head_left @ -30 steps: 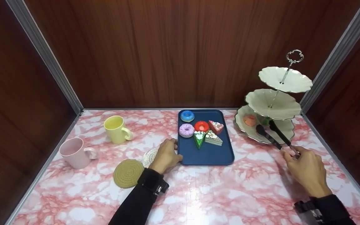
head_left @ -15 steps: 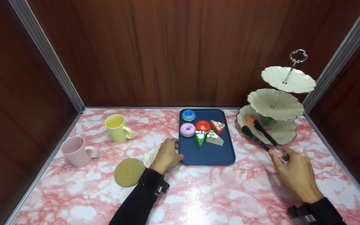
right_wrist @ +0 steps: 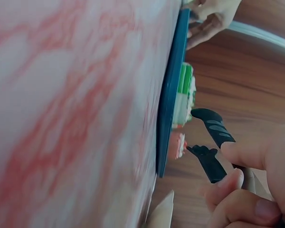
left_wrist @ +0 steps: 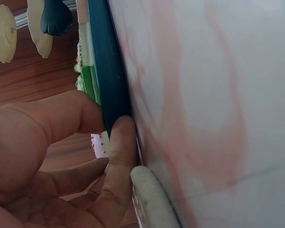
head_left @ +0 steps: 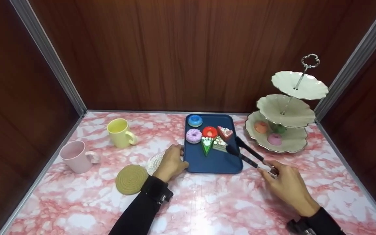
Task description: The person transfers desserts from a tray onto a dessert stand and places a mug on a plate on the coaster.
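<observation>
My left hand (head_left: pixel 171 163) pinches the left rim of a dark blue tray (head_left: pixel 214 163), its thumb and a finger on the edge in the left wrist view. On the tray lie a blue donut (head_left: pixel 195 120), a purple donut (head_left: pixel 194 135), a red donut (head_left: pixel 210 132), a green cake slice (head_left: pixel 207 145), a white cake slice (head_left: pixel 220 143) and a red cake slice (head_left: pixel 225 133). My right hand (head_left: pixel 287 186) holds black-tipped tongs (head_left: pixel 250 160). The spread tips (right_wrist: pixel 206 114) hang by the white slice and the tray's right edge, with nothing between them.
A three-tier stand (head_left: pixel 286 109) rises at the right. Its bottom plate bears orange (head_left: pixel 260 127), green (head_left: pixel 279 129) and pink (head_left: pixel 274 139) pieces. At the left are a yellow mug (head_left: pixel 120 133), a pink mug (head_left: pixel 77 157), an olive coaster (head_left: pixel 131 179) and a white coaster (head_left: pixel 154 163).
My right hand has carried the tongs left, from the stand's bottom plate over to the tray. A pink piece now shows on that plate. The left hand has stayed on the tray.
</observation>
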`<state>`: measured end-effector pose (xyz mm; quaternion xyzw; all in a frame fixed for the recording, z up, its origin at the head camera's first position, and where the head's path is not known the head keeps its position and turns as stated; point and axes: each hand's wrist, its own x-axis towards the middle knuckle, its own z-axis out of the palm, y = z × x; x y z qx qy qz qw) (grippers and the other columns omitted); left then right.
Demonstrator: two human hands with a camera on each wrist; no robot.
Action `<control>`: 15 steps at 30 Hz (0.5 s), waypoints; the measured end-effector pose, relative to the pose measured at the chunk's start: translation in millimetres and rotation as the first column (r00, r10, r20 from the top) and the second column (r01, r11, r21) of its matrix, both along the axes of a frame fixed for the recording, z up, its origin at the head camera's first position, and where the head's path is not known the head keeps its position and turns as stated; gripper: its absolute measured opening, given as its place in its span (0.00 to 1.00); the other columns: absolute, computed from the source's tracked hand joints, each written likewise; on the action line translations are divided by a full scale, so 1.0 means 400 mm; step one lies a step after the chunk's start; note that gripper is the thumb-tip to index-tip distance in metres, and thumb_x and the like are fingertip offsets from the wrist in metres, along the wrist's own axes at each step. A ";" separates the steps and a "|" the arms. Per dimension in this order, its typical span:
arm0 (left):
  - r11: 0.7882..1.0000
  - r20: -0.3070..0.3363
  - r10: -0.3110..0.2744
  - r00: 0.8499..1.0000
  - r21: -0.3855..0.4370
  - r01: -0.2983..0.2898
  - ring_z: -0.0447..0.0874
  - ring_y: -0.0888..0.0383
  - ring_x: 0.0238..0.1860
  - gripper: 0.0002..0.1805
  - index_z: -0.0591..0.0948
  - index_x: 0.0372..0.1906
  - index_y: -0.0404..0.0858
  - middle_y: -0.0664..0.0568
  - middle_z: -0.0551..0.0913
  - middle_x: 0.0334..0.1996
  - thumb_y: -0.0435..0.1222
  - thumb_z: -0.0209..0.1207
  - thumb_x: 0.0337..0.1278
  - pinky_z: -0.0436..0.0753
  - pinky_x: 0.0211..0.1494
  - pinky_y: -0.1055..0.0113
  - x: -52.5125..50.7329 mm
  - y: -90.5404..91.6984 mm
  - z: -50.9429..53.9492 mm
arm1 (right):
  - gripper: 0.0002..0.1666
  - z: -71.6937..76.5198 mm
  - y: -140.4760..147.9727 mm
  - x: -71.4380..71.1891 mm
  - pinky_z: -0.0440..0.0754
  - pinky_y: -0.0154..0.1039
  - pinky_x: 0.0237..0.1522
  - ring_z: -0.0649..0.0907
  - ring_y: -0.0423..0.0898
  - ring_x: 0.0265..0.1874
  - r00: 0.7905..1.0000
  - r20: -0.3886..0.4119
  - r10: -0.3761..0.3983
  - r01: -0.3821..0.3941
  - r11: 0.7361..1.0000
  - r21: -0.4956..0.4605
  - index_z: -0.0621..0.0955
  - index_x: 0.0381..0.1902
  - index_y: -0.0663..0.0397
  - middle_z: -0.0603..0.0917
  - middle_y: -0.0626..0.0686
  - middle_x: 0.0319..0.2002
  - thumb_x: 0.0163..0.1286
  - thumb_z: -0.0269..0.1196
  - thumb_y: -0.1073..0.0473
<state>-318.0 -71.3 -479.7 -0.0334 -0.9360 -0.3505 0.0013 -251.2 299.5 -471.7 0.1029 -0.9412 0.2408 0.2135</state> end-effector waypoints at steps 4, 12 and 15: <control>1.000 -0.004 0.007 1.000 -0.016 -0.007 0.73 0.57 0.41 0.36 0.73 0.57 0.38 0.50 0.76 0.41 0.33 0.64 0.31 0.74 0.49 0.64 -0.003 -0.007 0.008 | 0.23 0.000 -0.018 0.000 0.59 0.31 0.13 0.62 0.34 0.10 0.999 0.039 0.018 -0.018 1.000 -0.004 0.82 0.46 0.43 0.71 0.40 0.13 0.56 0.63 0.39; 1.000 -0.022 -0.003 1.000 -0.017 0.003 0.72 0.57 0.41 0.35 0.74 0.57 0.38 0.51 0.76 0.41 0.33 0.65 0.31 0.73 0.49 0.65 -0.004 -0.006 0.010 | 0.23 0.004 -0.023 0.001 0.59 0.32 0.13 0.62 0.35 0.10 0.996 0.082 -0.017 0.017 1.000 0.003 0.82 0.45 0.42 0.70 0.40 0.12 0.56 0.63 0.38; 1.000 -0.017 -0.009 1.000 -0.019 0.009 0.72 0.57 0.41 0.34 0.74 0.55 0.38 0.50 0.76 0.40 0.33 0.64 0.31 0.73 0.48 0.65 0.001 -0.001 0.003 | 0.22 0.004 -0.021 0.003 0.59 0.32 0.13 0.63 0.35 0.10 0.994 0.106 -0.018 0.017 1.000 0.010 0.82 0.45 0.41 0.71 0.39 0.12 0.56 0.63 0.38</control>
